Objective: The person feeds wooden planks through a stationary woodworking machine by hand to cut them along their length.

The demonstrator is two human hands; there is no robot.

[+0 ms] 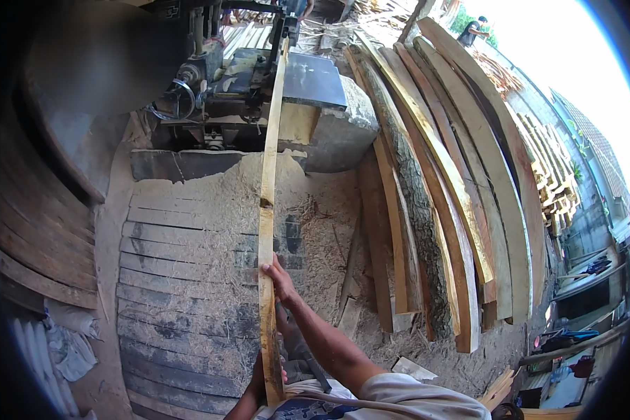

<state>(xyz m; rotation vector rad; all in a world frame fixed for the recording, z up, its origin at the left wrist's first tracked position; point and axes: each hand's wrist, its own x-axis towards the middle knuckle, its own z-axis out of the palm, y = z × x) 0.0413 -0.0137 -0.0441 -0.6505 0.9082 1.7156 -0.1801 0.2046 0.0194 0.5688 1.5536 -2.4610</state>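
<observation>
A long, narrow wooden board [267,231] runs from my body to the saw machine [259,66], its far end at the blade area over the dark metal table [313,80]. My right hand [280,280] grips the board's right edge partway along, fingers closed. Nearer my waist, my left hand [260,372] wraps around the board's close end, with fingertips showing on the right edge. The board has a dark knot and a rough, darker near end. The exact contact with the blade is too small to make out.
Several long planks [469,175], some with bark, lean at the right. Sawdust [224,182] covers the slatted floor [175,294]. Stacked timber [549,175] stands farther right. A person [472,31] is in the far background; part of another person [305,8] shows behind the machine.
</observation>
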